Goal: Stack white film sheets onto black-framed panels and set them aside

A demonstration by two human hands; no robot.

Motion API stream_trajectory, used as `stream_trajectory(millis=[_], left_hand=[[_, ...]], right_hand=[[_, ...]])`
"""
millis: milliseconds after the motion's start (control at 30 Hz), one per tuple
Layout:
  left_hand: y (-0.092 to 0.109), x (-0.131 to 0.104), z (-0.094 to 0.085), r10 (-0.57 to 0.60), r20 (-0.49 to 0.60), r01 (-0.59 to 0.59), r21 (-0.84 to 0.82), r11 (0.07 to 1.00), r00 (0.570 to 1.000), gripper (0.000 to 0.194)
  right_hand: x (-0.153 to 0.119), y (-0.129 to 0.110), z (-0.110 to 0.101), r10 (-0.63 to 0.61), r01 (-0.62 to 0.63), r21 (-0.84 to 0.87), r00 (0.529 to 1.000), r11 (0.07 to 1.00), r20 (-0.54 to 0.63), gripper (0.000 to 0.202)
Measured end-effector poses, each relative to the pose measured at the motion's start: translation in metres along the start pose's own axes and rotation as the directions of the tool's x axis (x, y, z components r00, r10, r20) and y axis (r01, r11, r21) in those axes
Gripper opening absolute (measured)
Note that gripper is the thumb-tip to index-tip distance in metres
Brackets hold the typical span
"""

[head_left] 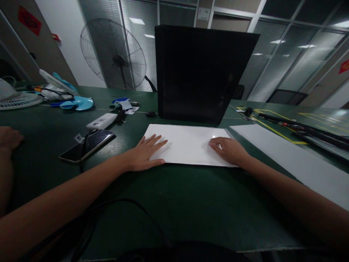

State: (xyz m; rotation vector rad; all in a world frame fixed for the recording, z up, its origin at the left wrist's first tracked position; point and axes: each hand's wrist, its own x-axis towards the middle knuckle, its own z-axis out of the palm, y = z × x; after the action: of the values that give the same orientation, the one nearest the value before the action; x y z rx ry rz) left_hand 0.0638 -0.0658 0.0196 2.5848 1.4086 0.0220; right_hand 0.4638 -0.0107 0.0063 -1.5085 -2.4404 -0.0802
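A white rectangular panel (pixel 188 145) with a thin dark edge lies flat on the green table. My left hand (pixel 145 153) rests on its left end, fingers spread, the thumb along the near edge. On the panel's right part sits my right hand (pixel 229 150), its thumb and fingers curled together in a pinch. Whether anything small is between those fingertips is hidden. Just behind the panel stands a large black upright screen-like slab (pixel 201 72).
Left are a smartphone (pixel 87 145), a white power bank (pixel 102 120), fan parts with blue blades (pixel 77 103), and another person's hand (pixel 11 138). A long white sheet (pixel 289 156) and dark strips (pixel 305 127) lie right. A cable (pixel 131 200) crosses in front.
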Motion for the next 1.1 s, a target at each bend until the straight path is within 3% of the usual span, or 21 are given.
stream_trajectory(millis=[400,667,1100], left_hand=[[0.001,-0.002,-0.007,-0.033,0.015,0.034,-0.057,0.998,0.999,0.091],[-0.008,-0.002,-0.009,-0.044,-0.003,0.042,-0.183,0.982,0.999,0.093],[-0.012,0.005,-0.008,-0.210,-0.169,0.164,-0.249,0.954,0.963,0.092]], right_hand=[[0.002,0.003,0.009,-0.084,0.083,0.024,0.996,0.996,0.010,0.056],[-0.001,-0.001,0.009,-0.112,0.113,0.028,0.993,0.993,-0.025,0.054],[0.000,-0.005,0.006,-0.099,0.098,0.065,0.995,0.993,0.012,0.056]])
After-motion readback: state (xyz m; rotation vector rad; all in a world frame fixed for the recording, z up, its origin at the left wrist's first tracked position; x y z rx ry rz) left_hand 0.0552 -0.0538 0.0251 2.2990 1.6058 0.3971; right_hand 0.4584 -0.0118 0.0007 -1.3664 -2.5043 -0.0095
